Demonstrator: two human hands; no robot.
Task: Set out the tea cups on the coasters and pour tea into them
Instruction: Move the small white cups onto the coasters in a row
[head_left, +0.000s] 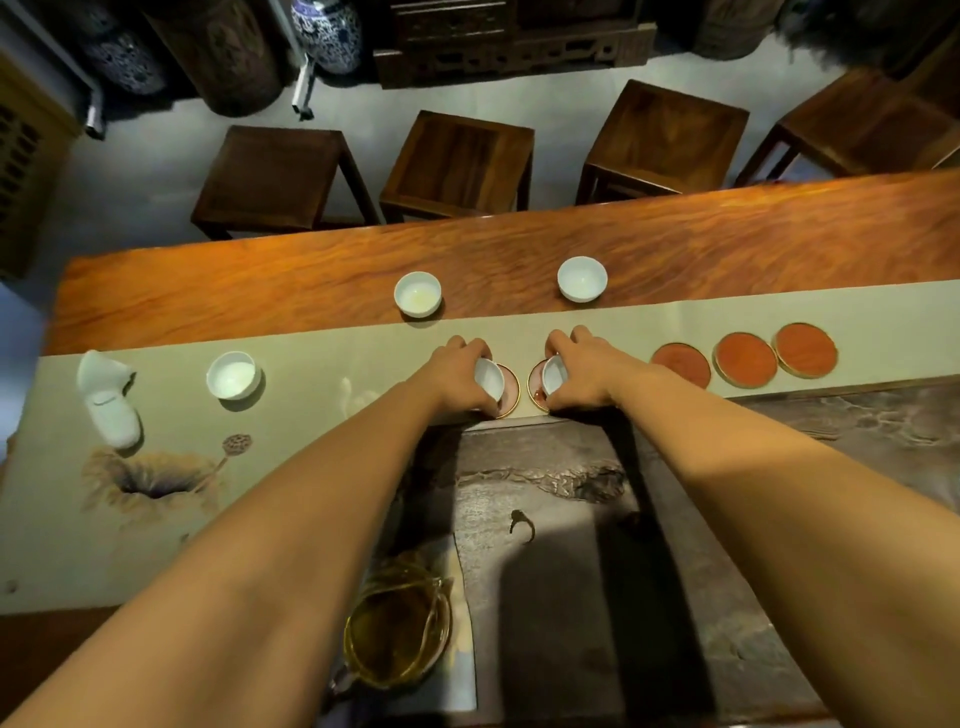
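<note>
While both hands work at the middle of the table runner (322, 358), the scene reads from the left like this. At the far left a white pouring vessel (110, 402) lies on the runner, with a white cup (234, 375) just beside it, on no coaster. Farther back, on the bare wood of the table (727, 244), stand two more cups, the back left cup (417, 293) and the back right cup (582, 278), also without coasters.

At the centre, the left hand (457, 376) has its fingers curled round the left held cup (489, 378), which is tilted over the left coaster (511, 397). Next to it the right hand (584, 374) grips the right held cup (555, 375) in the same way, tilted above the right coaster (536, 387). Whether either cup base already touches its coaster is hard to tell, since the fingers hide the contact.

To the right, three spare coasters (745, 359) lie in an overlapping row on the runner. Near the bottom, a glass pitcher (397, 629) holding amber tea waits at the edge of the dark stone tray (571, 597).

My judgement: the setting-out step is in hand, with pouring not begun. Next, both cups need levelling and releasing squarely on their coasters, then the remaining cups need pairing with the spare coasters.
</note>
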